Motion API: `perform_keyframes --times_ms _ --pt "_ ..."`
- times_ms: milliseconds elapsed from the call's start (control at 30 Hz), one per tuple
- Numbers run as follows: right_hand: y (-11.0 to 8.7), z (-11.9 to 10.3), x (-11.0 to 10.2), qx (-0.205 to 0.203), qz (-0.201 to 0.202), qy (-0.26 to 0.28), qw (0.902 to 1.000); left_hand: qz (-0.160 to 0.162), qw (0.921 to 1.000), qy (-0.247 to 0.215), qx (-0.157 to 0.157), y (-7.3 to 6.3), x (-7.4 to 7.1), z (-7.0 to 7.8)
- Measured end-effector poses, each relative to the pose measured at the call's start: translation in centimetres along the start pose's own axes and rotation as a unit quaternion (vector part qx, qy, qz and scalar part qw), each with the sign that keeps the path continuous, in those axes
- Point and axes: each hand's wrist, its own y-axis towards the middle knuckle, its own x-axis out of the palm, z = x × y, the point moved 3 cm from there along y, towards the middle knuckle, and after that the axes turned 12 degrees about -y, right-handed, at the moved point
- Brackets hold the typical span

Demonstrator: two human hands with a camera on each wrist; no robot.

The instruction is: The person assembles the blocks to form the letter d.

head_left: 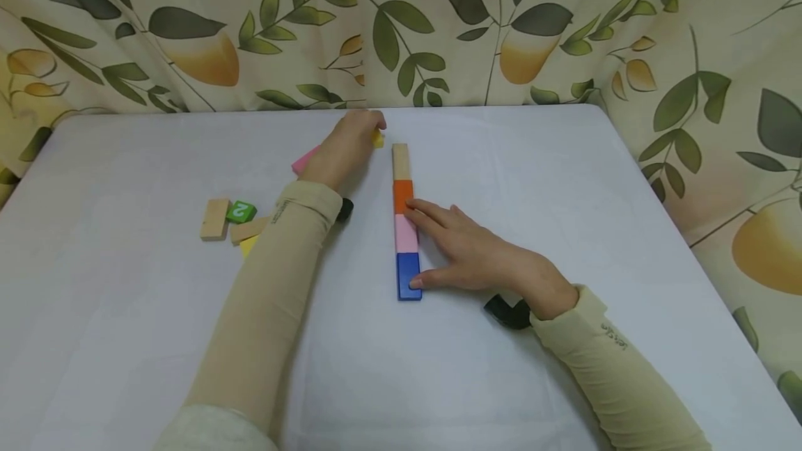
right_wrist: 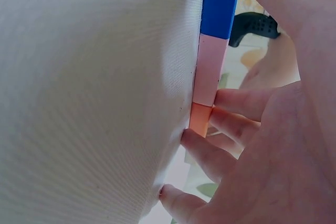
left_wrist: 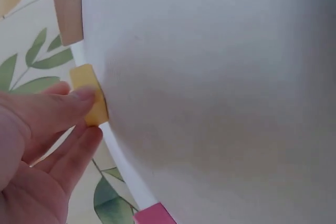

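Near the table's far edge, my left hand (head_left: pixel 343 148) pinches a small yellow block (left_wrist: pixel 89 95) between thumb and fingers. Just to its right, four-sided blocks lie end to end in a straight row: plain wood (head_left: pixel 400 162), orange (head_left: pixel 403 195), light pink (head_left: pixel 406 235) and blue (head_left: pixel 408 271). My right hand (head_left: pixel 479 250) lies along the row's right side with its fingers spread. Its thumb touches the blue block and its fingertips reach the orange one. A bright pink block (head_left: pixel 303 160) shows partly behind my left wrist.
To the left lie a wooden block (head_left: pixel 215 220), a green block marked 2 (head_left: pixel 241 212), another wooden block (head_left: pixel 247 230) and a yellow piece (head_left: pixel 248 246), partly covered by my left sleeve. A leaf-patterned curtain (head_left: pixel 407 33) hangs behind the white table (head_left: pixel 125 312).
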Motion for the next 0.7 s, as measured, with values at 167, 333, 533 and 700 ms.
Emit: perform_keyframes --times_ms 167,333,533,700 --pt "-0.1 0.0 -0.1 -0.001 0.000 0.001 1.0000 -0.011 0.9998 -0.013 -0.010 0.8 0.3 0.2" --pt "0.0 0.0 0.0 0.002 0.000 -0.002 1.0000 -0.015 0.9996 -0.016 -0.016 1.3 0.6 0.7" --pt "-0.1 0.0 0.0 0.004 -0.001 -0.004 1.0000 -0.028 0.9992 -0.025 -0.010 1.8 0.9 1.0" --pt "-0.1 0.0 0.0 0.003 0.000 -0.004 1.0000 -0.050 0.9986 -0.006 -0.018 3.4 1.3 1.2"
